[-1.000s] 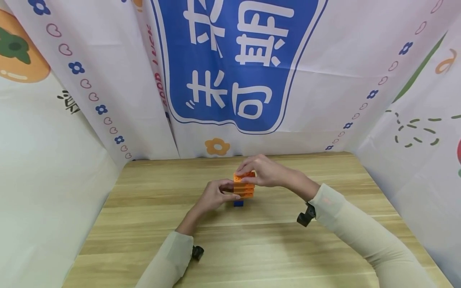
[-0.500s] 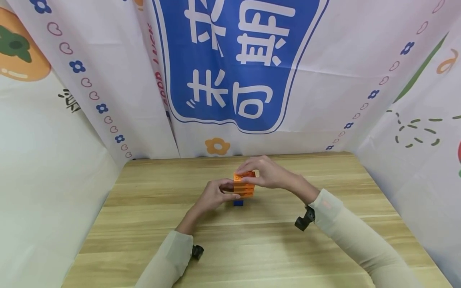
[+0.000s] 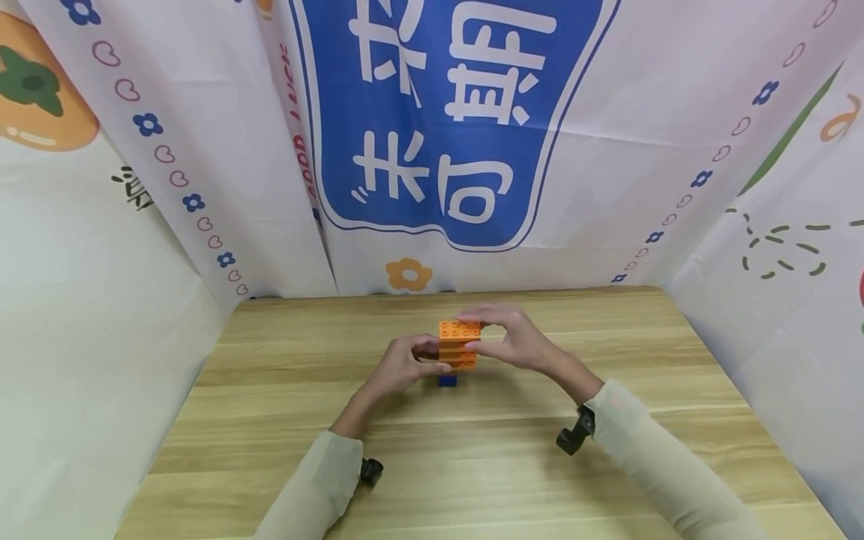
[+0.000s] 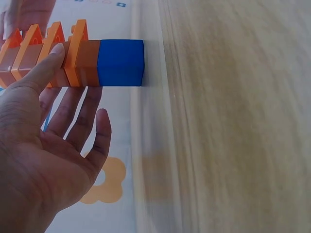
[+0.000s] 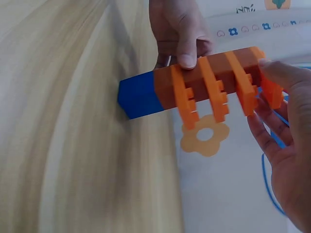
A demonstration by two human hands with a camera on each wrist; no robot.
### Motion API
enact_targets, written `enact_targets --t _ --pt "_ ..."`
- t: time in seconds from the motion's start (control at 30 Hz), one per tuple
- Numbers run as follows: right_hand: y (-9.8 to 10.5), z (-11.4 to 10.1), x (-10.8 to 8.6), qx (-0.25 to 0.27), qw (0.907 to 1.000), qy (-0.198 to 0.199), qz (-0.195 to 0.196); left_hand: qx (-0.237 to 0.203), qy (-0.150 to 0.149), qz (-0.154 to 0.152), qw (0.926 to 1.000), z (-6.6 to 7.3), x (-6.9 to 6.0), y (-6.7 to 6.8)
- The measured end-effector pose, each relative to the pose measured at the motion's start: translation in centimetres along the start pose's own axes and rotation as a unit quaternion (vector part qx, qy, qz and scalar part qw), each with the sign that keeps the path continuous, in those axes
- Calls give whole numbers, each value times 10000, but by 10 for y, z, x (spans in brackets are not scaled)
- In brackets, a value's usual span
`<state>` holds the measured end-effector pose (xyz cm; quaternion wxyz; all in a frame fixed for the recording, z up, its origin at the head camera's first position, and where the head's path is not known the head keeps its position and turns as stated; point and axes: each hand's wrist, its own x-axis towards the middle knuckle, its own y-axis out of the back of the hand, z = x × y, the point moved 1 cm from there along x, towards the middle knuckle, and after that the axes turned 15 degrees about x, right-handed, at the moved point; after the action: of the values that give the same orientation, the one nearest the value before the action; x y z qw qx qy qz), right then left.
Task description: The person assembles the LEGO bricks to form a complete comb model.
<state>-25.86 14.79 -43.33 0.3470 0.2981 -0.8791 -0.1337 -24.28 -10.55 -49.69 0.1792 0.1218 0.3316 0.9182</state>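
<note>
A tower of toy building blocks [image 3: 459, 331] stands upright on the table. Its base is a blue block [image 4: 121, 63], with brown blocks [image 5: 165, 87] and thin orange plates [image 5: 214, 90] alternating above. The plates stick out toward the right. My left hand [image 3: 401, 366] grips the tower's middle from the left, thumb on the near side and fingers behind. At the top, my right hand [image 3: 516, 341] pinches the uppermost orange plate by its overhang, thumb in front and fingers at the back. Studs on the top plate show between my hands.
The wooden table [image 3: 304, 322] ends at a printed cloth backdrop [image 3: 607, 187] close behind the tower. Cloth walls also rise at the left and right sides. A small black camera [image 3: 574, 433] sits on the right wrist, another black camera [image 3: 370, 472] on the left.
My right hand has slid off the tower's top toward the right and lower, uncovering the studs of the top plate. The left hand and the tower have stayed put.
</note>
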Motion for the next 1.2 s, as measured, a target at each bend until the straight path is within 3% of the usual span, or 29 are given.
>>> enact_targets --t 0.17,0.6,0.9,1.2 --pt "-5 12 -7 281 9994 70 167 9 163 49 9999 -1 0 0" --pt "-6 28 -9 930 9929 -587 444 -101 43 62 9999 2 5 -2" --pt "0 34 -4 1498 9788 -1126 823 -310 -1 90 9995 5 10 -3" --pt "5 46 2 1892 9645 -1561 982 -528 212 59 9984 7 13 -4"
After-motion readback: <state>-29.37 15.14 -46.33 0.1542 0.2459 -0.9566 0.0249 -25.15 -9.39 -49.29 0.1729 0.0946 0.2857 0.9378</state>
